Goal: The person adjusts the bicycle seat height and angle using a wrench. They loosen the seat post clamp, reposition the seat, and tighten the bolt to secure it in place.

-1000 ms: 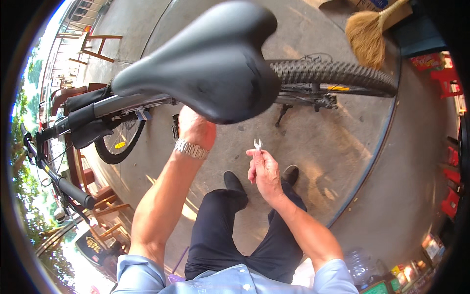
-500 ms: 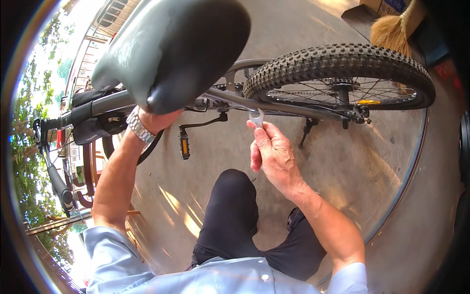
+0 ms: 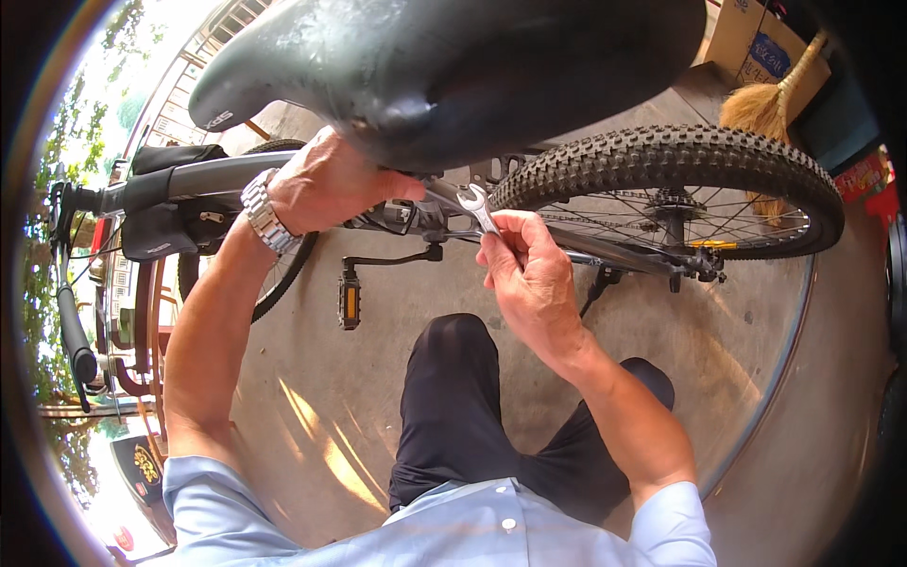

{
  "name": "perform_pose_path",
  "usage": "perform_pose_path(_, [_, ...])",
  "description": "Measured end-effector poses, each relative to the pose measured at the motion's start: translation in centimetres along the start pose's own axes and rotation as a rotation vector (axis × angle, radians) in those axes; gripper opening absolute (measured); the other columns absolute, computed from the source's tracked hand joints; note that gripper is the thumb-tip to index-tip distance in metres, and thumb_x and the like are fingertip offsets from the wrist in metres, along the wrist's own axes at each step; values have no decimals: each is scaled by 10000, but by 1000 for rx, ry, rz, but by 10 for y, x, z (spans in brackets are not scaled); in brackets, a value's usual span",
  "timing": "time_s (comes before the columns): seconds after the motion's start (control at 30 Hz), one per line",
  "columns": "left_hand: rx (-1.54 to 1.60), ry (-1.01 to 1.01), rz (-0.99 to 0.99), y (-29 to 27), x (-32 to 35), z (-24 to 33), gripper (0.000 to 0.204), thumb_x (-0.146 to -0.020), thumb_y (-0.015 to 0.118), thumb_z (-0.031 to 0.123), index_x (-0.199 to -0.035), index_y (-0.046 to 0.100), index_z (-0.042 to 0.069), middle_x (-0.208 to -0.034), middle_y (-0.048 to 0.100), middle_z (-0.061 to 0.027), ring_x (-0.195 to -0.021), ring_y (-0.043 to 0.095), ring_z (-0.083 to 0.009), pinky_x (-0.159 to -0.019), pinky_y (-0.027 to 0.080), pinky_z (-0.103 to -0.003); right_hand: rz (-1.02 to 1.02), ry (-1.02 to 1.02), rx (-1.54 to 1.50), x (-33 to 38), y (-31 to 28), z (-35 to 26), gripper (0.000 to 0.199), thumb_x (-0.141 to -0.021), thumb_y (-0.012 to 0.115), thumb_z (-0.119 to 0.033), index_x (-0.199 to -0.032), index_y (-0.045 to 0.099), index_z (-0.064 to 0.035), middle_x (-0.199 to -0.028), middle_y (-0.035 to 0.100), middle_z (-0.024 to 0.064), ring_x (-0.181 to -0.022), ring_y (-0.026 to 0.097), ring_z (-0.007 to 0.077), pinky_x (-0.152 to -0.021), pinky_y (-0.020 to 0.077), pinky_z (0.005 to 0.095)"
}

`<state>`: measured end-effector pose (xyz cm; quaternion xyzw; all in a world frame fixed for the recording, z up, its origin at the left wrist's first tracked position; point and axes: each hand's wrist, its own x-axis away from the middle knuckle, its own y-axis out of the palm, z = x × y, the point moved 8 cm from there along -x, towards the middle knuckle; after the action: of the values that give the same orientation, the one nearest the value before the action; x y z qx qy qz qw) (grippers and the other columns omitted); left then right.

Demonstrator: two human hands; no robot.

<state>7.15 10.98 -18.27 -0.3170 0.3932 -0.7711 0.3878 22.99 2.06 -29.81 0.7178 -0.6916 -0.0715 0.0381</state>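
Wristwatch (image 3: pixel 268 212) at left, the left hand (image 3: pixel 328 186) reaches under the saddle (image 3: pixel 472 76), its grip hidden from me; rightward, by the frame (image 3: pixel 213 175), a wrench (image 3: pixel 479 208) is pinched in the right hand (image 3: pixel 531 276), not yet fitted to anything I see.

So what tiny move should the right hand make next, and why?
I'd probably guide the open-end wrench toward the underside of the bicycle saddle: the right hand grips it with its open end pointing that way, and the left hand is at the saddle's lower edge. What it might fit there is hidden.
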Motion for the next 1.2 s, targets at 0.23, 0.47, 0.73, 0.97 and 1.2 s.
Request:
perform_pose_path(0.23, [55, -1, 96, 6, 5, -2, 560, -830, 762, 73, -1328, 509, 47, -1126, 616, -70, -1019, 593, -187, -939, 483, -345, -29, 40, -271, 8, 7, -6, 287, -986, 577, -42, -1273, 573, -39, -926, 701, 84, -709, 635, 112, -648, 527, 267])
perform_pose_path(0.47, [-200, 255, 258, -10, 6, -3, 438, -806, 796, 331, -1076, 626, 30, -731, 634, -169, -713, 627, -364, -652, 484, -422, 7, -157, 150, 2, 3, -28, 218, -958, 632, -18, -1175, 647, -38, -909, 721, 75, -701, 632, 94, -624, 521, 249])
perform_pose_path(0.73, [-413, 174, 254, -9, 16, 12, 545, -833, 726, 486, -1140, 586, 58, -771, 673, -161, -782, 670, -370, -696, 506, -452, 46, -322, 378, -12, -11, -50, 198, -966, 649, -57, -1164, 663, -46, -930, 727, 58, -721, 601, 58, -641, 506, 213])
perform_pose_path(0.97, [-323, 101, 219, -8, 12, 8, 486, -813, 735, 430, -1097, 593, 62, -795, 650, -196, -832, 639, -393, -732, 483, -460, -14, -328, 406, -24, -10, -50, 192, -983, 633, -82, -1170, 652, -42, -936, 726, 57, -727, 602, 63, -663, 510, 210])
perform_pose_path(1.2, [-323, 167, 259, -8, 14, 4, 517, -817, 733, 441, -1120, 602, 43, -755, 648, -175, -813, 646, -381, -709, 479, -456, -11, -473, 496, -23, -7, -52, 201, -993, 618, -101, -1185, 636, -41, -942, 726, 68, -751, 618, 79, -662, 513, 217])
